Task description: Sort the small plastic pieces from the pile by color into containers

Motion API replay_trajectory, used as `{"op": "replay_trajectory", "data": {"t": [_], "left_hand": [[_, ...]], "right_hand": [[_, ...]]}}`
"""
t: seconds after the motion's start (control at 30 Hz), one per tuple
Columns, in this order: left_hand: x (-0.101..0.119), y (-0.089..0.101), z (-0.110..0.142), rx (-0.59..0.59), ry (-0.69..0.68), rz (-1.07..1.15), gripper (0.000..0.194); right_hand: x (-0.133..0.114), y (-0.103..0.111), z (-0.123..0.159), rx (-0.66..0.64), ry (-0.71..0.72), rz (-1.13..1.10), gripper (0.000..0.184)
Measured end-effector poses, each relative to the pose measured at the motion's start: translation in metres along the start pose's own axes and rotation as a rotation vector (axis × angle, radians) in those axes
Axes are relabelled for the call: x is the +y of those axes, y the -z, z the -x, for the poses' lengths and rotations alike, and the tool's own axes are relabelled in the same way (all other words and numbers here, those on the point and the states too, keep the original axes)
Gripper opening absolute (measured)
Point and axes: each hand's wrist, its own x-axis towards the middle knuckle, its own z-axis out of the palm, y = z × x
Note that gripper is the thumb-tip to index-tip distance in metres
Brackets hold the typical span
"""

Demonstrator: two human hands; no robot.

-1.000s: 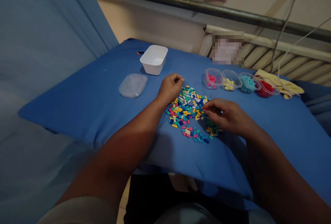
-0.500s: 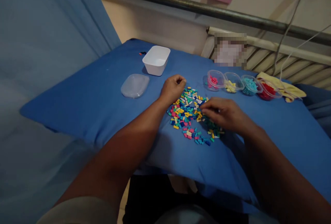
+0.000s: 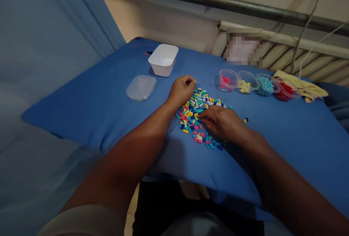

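Small toy building bricks in several colours [image 3: 188, 113] lie in a loose heap on the blue-covered table. At the heap's upper left edge rests my left hand [image 3: 182, 90], its fingers curled closed; whatever they hold is hidden. My right hand [image 3: 225, 122] reaches over the heap from the right, with fingertips and thumb pinched low among yellow and blue bricks. I cannot make out what is between them. Beyond the hands stand clear tubs of sorted bricks: pink [image 3: 225, 81], pale yellow [image 3: 244, 86], light blue [image 3: 265, 85] and red [image 3: 285, 90].
A white plastic box [image 3: 163, 63] stands at the back, with a translucent lid [image 3: 141, 88] lying in front of it. A yellow cloth [image 3: 313, 87] lies beside the red tub. Behind the table [image 3: 81, 98] are a radiator [image 3: 280, 43] and a pipe; a blue curtain hangs left.
My right hand has moved left and deeper over the heap, and a pink brick at its fingertips no longer shows. The left hand has stayed in place, while the view has shifted slightly.
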Motion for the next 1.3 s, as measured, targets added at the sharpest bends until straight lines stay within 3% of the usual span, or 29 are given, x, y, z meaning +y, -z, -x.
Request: {"op": "replay_trajectory", "data": {"t": [0.17,0.37,1.1,1.3], "left_hand": [[-0.001,-0.001,-0.001,-0.017,-0.014,-0.017,0.016],[0.002,0.0,0.0,-0.014,0.01,-0.043,0.016],[0.0,0.004,-0.001,-0.007,0.024,-0.02,0.017],[0.001,0.008,-0.001,0.008,0.036,0.0,0.019]], "right_hand": [[-0.004,0.002,0.013,0.13,0.08,-0.14,0.015],[-0.014,0.002,0.018,0.035,0.189,-0.163,0.016],[-0.021,0.008,0.012,-0.065,0.11,-0.102,0.019],[-0.007,0.015,0.018,0.068,0.041,-0.324,0.019]]}}
